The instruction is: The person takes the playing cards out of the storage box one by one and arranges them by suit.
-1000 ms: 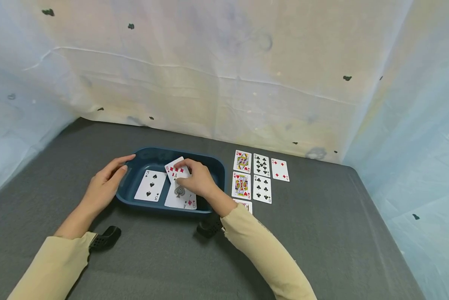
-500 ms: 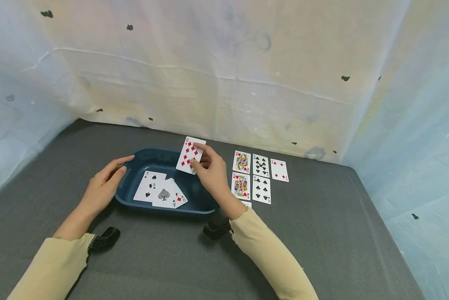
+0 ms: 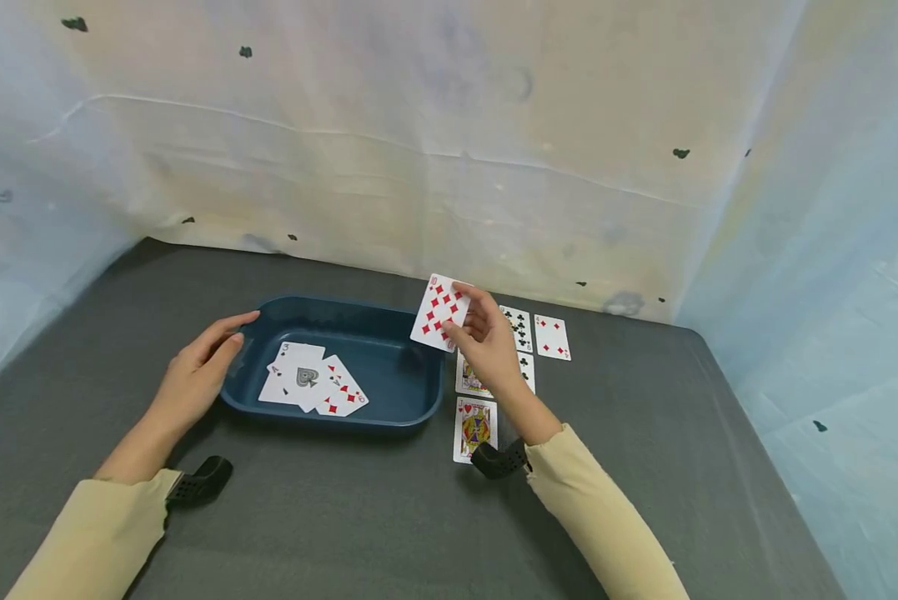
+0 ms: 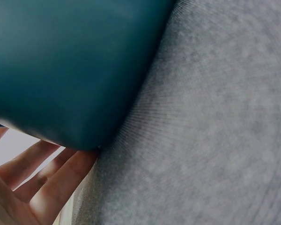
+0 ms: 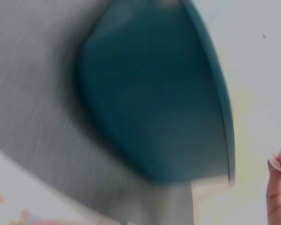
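Note:
My right hand [image 3: 494,342] pinches a ten of diamonds [image 3: 441,312] between thumb and fingers, raised over the right end of the blue tray [image 3: 388,375]. In the right wrist view that hand [image 5: 277,197] shows at the right edge, holding a card's corner. At the tray's left end my left hand [image 3: 197,367] rests with fingers against the rim. The left wrist view shows its fingers [image 4: 65,180] extended along the outer wall. Inside the tray an ace of spades [image 3: 308,377] overlaps a three of spades [image 3: 291,350] and a diamonds card [image 3: 349,398].
Right of the tray, face-up cards lie in rows: a hearts face card [image 3: 475,429], a partly covered king [image 3: 468,379], clubs cards [image 3: 522,327] and a four of diamonds [image 3: 552,337]. My right hand hides some of them. A draped cloth wall [image 3: 388,192] stands behind the grey table [image 3: 328,517].
My right hand has lifted the ten of diamonds from the tray's pile and carried it rightward. The cards left in the tray have shifted left. My left hand stays at the rim.

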Tool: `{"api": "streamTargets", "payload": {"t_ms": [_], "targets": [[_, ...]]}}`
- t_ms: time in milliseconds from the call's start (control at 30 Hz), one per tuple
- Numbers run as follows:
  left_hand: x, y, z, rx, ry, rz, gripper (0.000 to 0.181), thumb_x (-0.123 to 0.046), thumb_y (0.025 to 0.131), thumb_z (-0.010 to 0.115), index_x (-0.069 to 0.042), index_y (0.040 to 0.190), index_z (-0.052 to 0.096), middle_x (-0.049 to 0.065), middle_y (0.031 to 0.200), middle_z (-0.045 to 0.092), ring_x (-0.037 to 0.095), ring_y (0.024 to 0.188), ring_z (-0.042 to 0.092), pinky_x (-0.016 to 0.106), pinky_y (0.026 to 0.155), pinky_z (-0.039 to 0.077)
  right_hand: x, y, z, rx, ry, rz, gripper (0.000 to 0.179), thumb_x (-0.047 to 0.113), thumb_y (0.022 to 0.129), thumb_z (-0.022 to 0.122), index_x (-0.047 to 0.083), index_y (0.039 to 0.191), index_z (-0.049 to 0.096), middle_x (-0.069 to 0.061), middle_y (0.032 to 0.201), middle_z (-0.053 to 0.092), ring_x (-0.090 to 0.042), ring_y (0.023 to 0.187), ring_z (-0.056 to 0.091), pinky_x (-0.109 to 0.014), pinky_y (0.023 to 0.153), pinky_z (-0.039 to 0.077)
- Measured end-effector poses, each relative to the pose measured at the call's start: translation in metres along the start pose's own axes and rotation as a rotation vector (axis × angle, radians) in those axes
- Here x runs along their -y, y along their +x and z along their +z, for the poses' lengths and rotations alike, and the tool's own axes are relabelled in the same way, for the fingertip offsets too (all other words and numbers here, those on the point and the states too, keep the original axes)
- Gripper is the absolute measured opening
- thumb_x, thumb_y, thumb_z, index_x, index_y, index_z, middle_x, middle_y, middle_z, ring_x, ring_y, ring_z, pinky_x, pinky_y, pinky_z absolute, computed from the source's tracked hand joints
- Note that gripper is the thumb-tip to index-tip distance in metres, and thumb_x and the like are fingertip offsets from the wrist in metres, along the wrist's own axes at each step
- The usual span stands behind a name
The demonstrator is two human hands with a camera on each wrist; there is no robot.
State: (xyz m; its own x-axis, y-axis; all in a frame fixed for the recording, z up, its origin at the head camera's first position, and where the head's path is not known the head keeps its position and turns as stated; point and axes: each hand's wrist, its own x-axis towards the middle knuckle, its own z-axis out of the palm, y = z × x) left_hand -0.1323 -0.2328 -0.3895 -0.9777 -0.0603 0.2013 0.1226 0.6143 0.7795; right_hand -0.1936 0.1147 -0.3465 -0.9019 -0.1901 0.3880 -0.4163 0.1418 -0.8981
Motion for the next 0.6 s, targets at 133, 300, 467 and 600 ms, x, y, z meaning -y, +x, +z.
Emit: {"api": "streamTargets", "payload": {"t_ms": [133,300,467,600], "targets": [[0.001,-0.001,0.0,-0.006,0.002,0.002,0.042,-0.033,0.105,0.035,-0.024,0.145,0.043,0.009,0.082,0.042,0.015,0.076,0.043,0.028,0.064,0.032,-0.008,-0.007,-0.025,-0.022,-0.045,0.009,0.051,-0.007,0.087,0.064,0.003,0.135,0.05,-0.024,0.108,0.06,-0.017,0.085,0.057,-0.018,0.071,0.046],[0.001,0.0,-0.001,-0.005,0.001,0.006,0.042,-0.033,0.105,0.035,-0.023,0.145,0.043,0.009,0.081,0.041,0.015,0.077,0.043,0.027,0.064,0.031,-0.02,-0.017,-0.056,-0.053,-0.103,0.032,0.051,-0.006,0.089,0.062,0.003,0.136,0.048,-0.026,0.103,0.058,-0.013,0.081,0.055,-0.018,0.069,0.044],[0.0,0.0,-0.001,0.009,-0.008,-0.005,0.043,-0.034,0.105,0.034,-0.024,0.146,0.042,0.011,0.084,0.042,0.019,0.086,0.044,0.028,0.066,0.031,-0.031,-0.028,-0.087,-0.086,-0.165,0.107,0.05,-0.004,0.09,0.061,0.005,0.137,0.048,-0.026,0.112,0.059,-0.006,0.087,0.058,-0.017,0.071,0.046],[0.0,0.0,-0.001,0.012,-0.003,-0.007,0.044,-0.035,0.105,0.033,-0.024,0.147,0.041,0.011,0.086,0.041,0.021,0.089,0.043,0.028,0.067,0.03,-0.04,-0.037,-0.11,-0.097,-0.233,0.18,0.052,-0.005,0.089,0.061,0.004,0.138,0.046,-0.027,0.116,0.059,-0.002,0.088,0.058,-0.015,0.072,0.046]]}}
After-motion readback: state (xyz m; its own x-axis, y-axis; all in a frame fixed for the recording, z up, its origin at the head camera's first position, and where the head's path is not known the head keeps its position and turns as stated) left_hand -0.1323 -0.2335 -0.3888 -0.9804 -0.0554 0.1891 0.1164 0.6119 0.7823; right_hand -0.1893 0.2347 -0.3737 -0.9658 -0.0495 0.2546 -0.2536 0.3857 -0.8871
